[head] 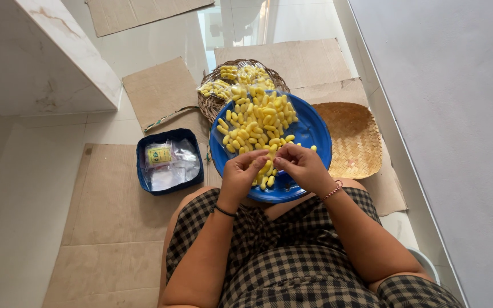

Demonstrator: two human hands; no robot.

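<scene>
Yellow oblong pieces (256, 122), heaped loose, fill the far half of a blue plate (309, 134) that rests on the seated person's knees. Both hands meet over the near rim. The left hand (242, 172) and right hand (303, 166) are curled, fingertips pinched together on one yellow piece (270, 155) between them; the remaining fingers are folded in. The held piece lies directly ahead of the wrists, just short of the heap, its long axis running roughly away from the person. Neither hand is clearly nearer; they share it. Forearms come in from below, converging, wrists bent slightly down. A few stray pieces lie under the hands at the plate's near edge.

Beyond the plate stands a wicker basket (209, 102) holding clear bags of the same pieces. A flat woven tray (354, 137) lies to the right, touching or tucked under the plate. A dark blue box (144, 171) with clear packets and a label sits to the left, on cardboard sheets (109, 217).
</scene>
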